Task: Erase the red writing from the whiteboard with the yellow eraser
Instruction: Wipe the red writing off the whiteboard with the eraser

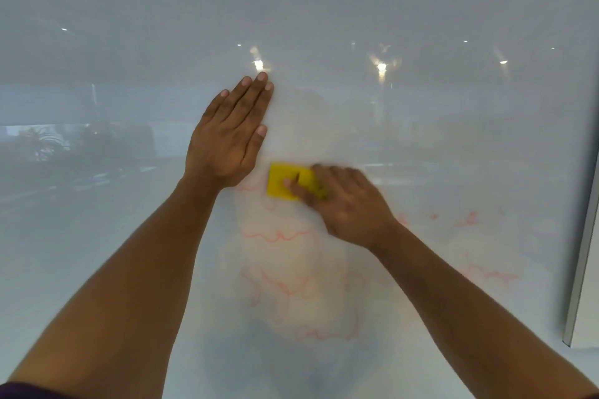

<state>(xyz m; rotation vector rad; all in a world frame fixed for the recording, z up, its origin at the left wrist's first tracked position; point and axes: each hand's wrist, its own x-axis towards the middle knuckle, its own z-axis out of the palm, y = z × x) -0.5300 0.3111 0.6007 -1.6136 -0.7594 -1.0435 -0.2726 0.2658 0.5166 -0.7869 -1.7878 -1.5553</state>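
A glossy whiteboard (421, 139) fills the view. My right hand (346, 204) presses the yellow eraser (283, 183) against the board near its middle; the hand is motion-blurred. Flat on the board just up and left of the eraser rests my left hand (227, 136), fingers together and holding nothing. Faint red writing (278, 236) runs in wavy lines below the eraser, with more red marks at the right (470, 219) and lower down (327, 332). A pale smeared patch surrounds the eraser.
The board's metal edge (583, 243) runs down the right side. Ceiling lights (381, 67) and a room reflect in the surface.
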